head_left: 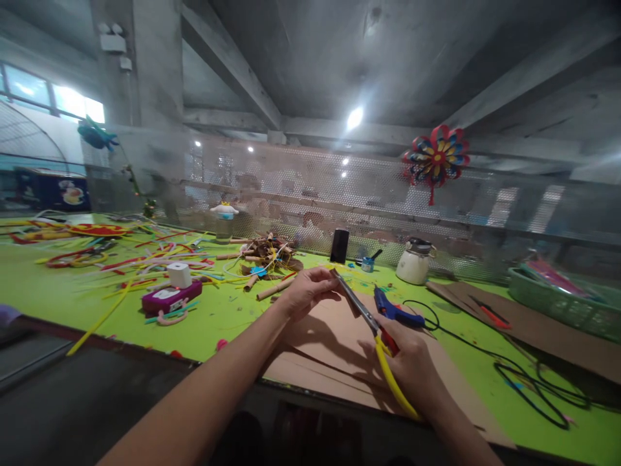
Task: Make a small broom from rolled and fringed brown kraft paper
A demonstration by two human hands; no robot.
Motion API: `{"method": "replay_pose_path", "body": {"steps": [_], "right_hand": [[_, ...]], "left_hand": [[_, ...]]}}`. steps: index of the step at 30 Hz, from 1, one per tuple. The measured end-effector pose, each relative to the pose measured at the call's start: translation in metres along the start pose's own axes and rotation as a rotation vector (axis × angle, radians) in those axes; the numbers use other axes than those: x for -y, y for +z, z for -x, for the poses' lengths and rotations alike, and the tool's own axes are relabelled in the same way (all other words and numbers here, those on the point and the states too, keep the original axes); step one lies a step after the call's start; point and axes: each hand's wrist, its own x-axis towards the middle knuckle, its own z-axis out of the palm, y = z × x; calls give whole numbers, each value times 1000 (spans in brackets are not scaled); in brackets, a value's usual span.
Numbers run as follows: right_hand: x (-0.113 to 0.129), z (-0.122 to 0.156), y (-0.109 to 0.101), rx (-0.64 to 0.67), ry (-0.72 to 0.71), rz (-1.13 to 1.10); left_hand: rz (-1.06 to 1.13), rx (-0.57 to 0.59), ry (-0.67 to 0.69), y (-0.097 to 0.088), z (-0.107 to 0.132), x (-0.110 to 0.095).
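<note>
My right hand [410,356] is closed round the handles of a pair of scissors [358,303] with steel blades and a yellow grip; a bit of red shows by the fingers. Its blades point up and left to the fingertips of my left hand [313,291]. Those fingers are pinched on a small brown strip of cardboard [352,304], partly hidden by the blades. Beneath both hands lie flat sheets of brown cardboard [320,369] at the table's front edge. A blue glue gun [395,310] rests just beyond my right hand.
Rolled cardboard tubes [272,252] are heaped behind my left hand. Leftward lie a purple box [169,298] with a white charger [179,275] and many coloured strips. A phone [339,246], a white jug [414,264], a black cord [528,388] and a green basket [557,301] stand around.
</note>
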Motion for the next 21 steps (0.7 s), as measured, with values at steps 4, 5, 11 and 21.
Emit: {"method": "replay_pose_path", "body": {"steps": [4,5,11,21], "right_hand": [[1,1,-1,2,-13,-13],[0,1,-1,0,-17,-16],[-2,2,-1,1,-22,-29],[-4,1,4,-23,-14,-25]], "left_hand": [[-1,6,29,-1,0,5],[-3,6,32,-1,-1,6],[9,-2,44,-3,-3,9],[-11,29,11,3,2,9]]}}
